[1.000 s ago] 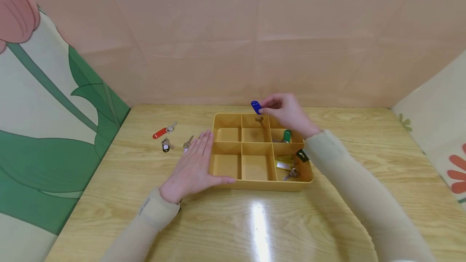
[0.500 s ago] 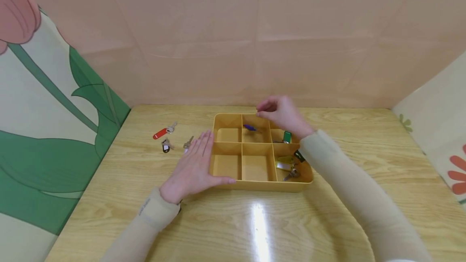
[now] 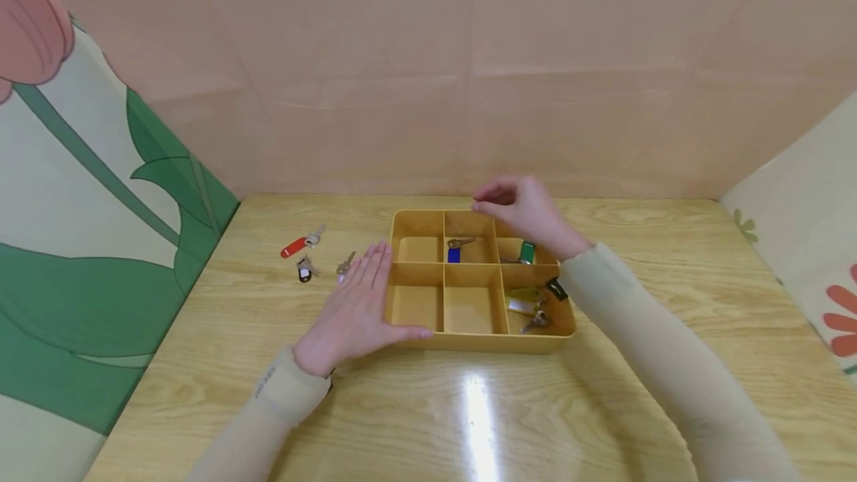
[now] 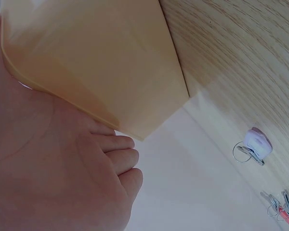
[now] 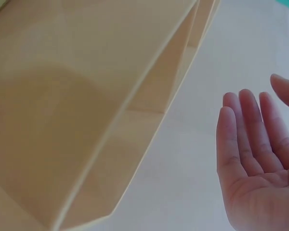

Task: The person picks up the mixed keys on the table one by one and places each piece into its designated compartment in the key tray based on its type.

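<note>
My left hand (image 3: 355,307) rests with straight fingers along the left wall of a yellow divided box (image 3: 469,343), its thumb on the front rim. Above the box's back rim hovers my right hand (image 3: 525,207), holding nothing; in the right wrist view its fingers (image 5: 253,125) are relaxed and apart from the thumb. A key with a blue tag (image 3: 454,255) lies in the back middle compartment below it. A green-tagged key (image 3: 527,253) is in the back right compartment, partly hidden by the right hand. The front right one holds keys with yellow tags (image 3: 522,305) and a dark tag (image 3: 556,288).
Left of the box lie a key with a red tag (image 3: 293,247), a key with a black-rimmed tag (image 3: 305,271) and a key with a pale purple tag (image 4: 258,143), partly covered by the left hand in the head view. A pink backdrop (image 3: 469,95) stands behind the table.
The right hand has let go of the blue-tagged key, which has dropped into the back middle compartment and settled there. The left hand has stayed in place.
</note>
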`<move>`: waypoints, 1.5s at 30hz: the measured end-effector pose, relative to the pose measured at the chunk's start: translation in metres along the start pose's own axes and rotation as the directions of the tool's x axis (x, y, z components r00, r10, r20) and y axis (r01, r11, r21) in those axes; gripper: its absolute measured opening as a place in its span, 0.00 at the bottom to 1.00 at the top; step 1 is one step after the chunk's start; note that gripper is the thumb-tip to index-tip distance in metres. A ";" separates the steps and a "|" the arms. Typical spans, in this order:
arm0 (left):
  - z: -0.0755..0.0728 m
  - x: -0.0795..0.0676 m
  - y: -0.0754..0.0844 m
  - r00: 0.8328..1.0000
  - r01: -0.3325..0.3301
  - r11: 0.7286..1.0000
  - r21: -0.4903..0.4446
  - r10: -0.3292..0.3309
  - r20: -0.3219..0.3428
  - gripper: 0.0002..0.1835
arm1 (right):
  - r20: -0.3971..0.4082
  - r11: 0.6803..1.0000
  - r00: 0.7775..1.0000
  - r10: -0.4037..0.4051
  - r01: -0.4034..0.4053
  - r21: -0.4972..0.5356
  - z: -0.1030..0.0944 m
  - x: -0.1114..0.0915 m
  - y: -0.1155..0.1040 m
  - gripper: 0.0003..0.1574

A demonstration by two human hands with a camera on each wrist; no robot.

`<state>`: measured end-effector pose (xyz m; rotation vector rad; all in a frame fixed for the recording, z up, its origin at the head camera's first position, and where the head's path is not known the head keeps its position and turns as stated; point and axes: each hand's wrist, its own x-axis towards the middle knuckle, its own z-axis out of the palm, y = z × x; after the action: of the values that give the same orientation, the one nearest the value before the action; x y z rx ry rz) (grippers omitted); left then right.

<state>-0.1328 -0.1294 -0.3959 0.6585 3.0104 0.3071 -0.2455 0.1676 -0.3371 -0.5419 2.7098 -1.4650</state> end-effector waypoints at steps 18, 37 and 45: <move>0.000 0.001 -0.001 1.000 0.002 1.000 0.002 -0.002 0.006 0.75 | -0.030 1.000 0.999 -0.015 0.016 0.014 -0.004 -0.017 -0.003 0.21; 0.001 0.001 -0.001 1.000 0.005 1.000 0.001 -0.005 0.005 0.75 | -0.049 1.000 0.999 0.002 -0.003 -0.009 -0.015 -0.032 -0.006 0.29; 0.001 0.002 -0.002 1.000 -0.005 1.000 0.009 0.005 -0.010 0.75 | -0.050 1.000 0.999 -0.001 0.002 0.001 -0.020 -0.038 -0.004 0.31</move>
<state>-0.1353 -0.1303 -0.3969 0.6679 3.0218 0.2989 -0.2119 0.1934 -0.3280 -0.5144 2.7463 -1.5004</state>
